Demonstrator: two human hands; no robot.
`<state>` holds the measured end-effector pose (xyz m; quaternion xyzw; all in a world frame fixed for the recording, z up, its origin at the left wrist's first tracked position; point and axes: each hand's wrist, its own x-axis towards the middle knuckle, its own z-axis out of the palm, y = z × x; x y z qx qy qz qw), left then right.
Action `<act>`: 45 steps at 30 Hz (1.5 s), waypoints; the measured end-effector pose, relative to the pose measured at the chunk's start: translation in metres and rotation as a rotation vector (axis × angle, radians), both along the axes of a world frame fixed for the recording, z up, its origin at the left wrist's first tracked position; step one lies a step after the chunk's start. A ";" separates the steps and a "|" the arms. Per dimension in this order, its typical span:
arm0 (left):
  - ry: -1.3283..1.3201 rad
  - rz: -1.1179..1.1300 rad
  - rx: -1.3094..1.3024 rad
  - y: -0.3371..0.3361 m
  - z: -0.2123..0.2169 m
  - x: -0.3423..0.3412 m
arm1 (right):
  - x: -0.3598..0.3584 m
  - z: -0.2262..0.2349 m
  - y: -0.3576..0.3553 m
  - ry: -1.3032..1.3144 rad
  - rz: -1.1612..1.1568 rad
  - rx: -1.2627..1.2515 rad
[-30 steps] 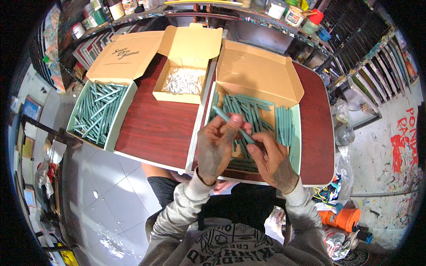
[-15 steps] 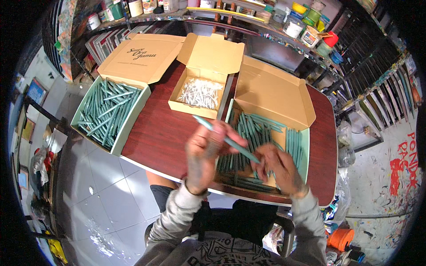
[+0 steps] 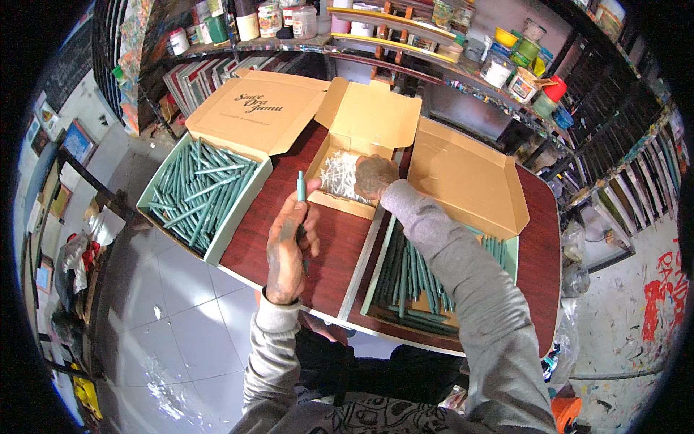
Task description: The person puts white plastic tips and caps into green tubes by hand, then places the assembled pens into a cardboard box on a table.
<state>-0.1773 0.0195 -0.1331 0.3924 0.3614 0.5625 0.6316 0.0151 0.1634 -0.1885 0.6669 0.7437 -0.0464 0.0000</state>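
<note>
My left hand is closed round a slim green pen-like tube, held upright above the table with its narrower end up. Over the middle cardboard box, my right hand reaches in among small white plastic pieces. Its fingertips are hidden, so whether it grips a piece does not show. At the left, an open box is heaped with green pen-like tubes. My right forearm passes over another open box, where more green tubes lie in rows.
The boxes stand on a dark red-brown table with raised cardboard lids behind them. Beyond the table, a shelf carries paint jars and tubs. Framed screens stand upright beneath it.
My right hand has moved from the right box to the middle box. My left hand has shifted left and turned the green tube from slanted to upright. The view has shifted a little.
</note>
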 end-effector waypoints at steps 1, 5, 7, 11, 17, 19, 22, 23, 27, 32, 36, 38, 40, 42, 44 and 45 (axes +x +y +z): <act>-0.036 -0.028 0.007 0.005 0.002 0.001 | -0.002 0.004 -0.001 0.008 -0.012 -0.010; -0.247 -0.232 -0.011 0.016 -0.001 0.007 | 0.008 -0.003 -0.001 0.269 -0.055 0.093; -0.231 -0.206 0.003 0.021 0.002 0.015 | 0.017 0.000 -0.009 0.427 -0.091 0.183; 0.029 0.000 0.163 0.030 0.028 0.022 | 0.031 0.065 -0.047 1.379 0.234 0.016; 0.366 0.134 0.382 0.076 0.041 0.059 | 0.048 0.081 -0.065 1.523 0.352 0.109; 0.422 0.156 0.518 0.084 0.028 0.070 | 0.051 0.074 -0.053 1.620 0.361 0.103; 0.534 0.110 0.574 0.077 0.012 0.076 | 0.052 0.068 -0.040 1.717 0.280 0.106; 0.611 0.084 0.510 0.079 -0.001 0.074 | 0.050 0.068 -0.039 1.758 0.257 0.067; 0.403 0.044 0.482 0.088 -0.015 0.075 | 0.046 0.067 -0.033 1.869 0.188 0.005; 0.295 0.120 0.477 0.095 -0.012 0.077 | 0.038 0.072 -0.029 1.941 0.160 -0.042; 0.430 0.152 0.477 0.103 -0.013 0.074 | 0.034 0.073 -0.027 2.031 0.143 -0.119; 0.436 0.154 0.443 0.106 -0.013 0.071 | 0.033 0.074 -0.024 2.004 0.174 -0.068; 0.382 0.177 0.428 0.106 -0.012 0.069 | 0.034 0.077 -0.020 2.011 0.197 -0.010; 0.479 0.243 0.461 0.108 -0.016 0.067 | 0.039 0.081 -0.015 2.052 0.212 0.060; 0.874 0.285 0.475 0.107 -0.010 0.063 | 0.040 0.086 -0.016 1.998 0.179 0.079; 1.071 0.303 0.478 0.108 -0.008 0.062 | 0.043 0.088 -0.017 1.970 0.162 0.091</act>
